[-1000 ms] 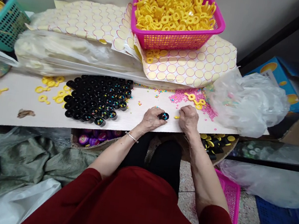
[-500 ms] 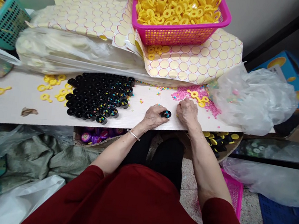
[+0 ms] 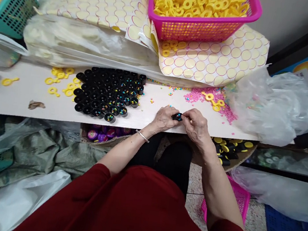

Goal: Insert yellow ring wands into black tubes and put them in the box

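Note:
My left hand (image 3: 165, 119) grips a small round black cup (image 3: 177, 116) near the table's front edge. Coloured beads show inside that cup. Against its right rim are the fingertips of my right hand (image 3: 196, 124), pinched together; whatever they hold is too small to make out. Left of my hands, many black cups (image 3: 100, 89) stand packed together, the nearer right ones with coloured beads in them. Pink beads (image 3: 199, 94) lie scattered beyond my right hand, with yellow ring-shaped pieces (image 3: 213, 101) on top of them.
A pink basket (image 3: 202, 32) of yellow pieces sits at the back on sticker sheets (image 3: 191, 65). Clear plastic bags (image 3: 281, 106) are heaped at the right. Teal baskets (image 3: 17, 4) stand at the left, and a carton of purple items (image 3: 102, 135) is under the table edge.
My right hand has moved from the tabletop to the black cup, its fingertips now at the rim. My left hand still holds the cup. The camera view has shifted slightly.

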A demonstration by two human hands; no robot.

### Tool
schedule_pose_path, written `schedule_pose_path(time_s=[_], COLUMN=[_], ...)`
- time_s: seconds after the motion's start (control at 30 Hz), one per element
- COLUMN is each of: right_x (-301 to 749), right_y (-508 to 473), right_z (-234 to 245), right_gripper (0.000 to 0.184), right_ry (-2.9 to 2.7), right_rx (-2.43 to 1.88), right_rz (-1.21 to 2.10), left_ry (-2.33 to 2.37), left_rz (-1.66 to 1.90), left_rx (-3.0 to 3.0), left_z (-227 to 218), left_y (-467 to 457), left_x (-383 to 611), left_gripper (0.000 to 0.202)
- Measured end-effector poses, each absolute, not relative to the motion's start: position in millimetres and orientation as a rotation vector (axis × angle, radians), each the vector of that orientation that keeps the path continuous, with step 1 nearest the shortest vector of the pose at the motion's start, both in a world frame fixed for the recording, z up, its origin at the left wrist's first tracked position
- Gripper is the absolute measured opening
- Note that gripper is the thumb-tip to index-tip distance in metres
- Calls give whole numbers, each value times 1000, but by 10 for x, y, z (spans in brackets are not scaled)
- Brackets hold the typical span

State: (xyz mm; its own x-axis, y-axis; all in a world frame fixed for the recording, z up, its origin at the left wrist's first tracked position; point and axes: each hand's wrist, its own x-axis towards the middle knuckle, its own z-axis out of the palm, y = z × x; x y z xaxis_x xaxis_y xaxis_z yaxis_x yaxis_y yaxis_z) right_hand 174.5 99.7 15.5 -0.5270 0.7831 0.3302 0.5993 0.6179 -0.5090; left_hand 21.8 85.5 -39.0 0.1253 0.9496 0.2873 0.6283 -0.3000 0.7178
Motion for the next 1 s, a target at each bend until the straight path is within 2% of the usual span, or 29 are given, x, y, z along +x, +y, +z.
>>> schedule_pose_path(time_s=[0.5,0.87,1.0], right_x=[1665,1633,1620], right_y=[967,937,965], right_z=[253,300,320], right_gripper=[23,24,24], right_ry=[-2668,-2758,-2777], right_rx=[-1157,-1145,-1093], right_rz=[34,-143,-66], left_ry=[1525,1500,1484], left_rz=[1001,1069,1074], left_rx=[2013,2018,2020], left_z=[-418,-409,-391], left_y=[849,858,860], left_x=[214,207,211], left_gripper=[12,10,5])
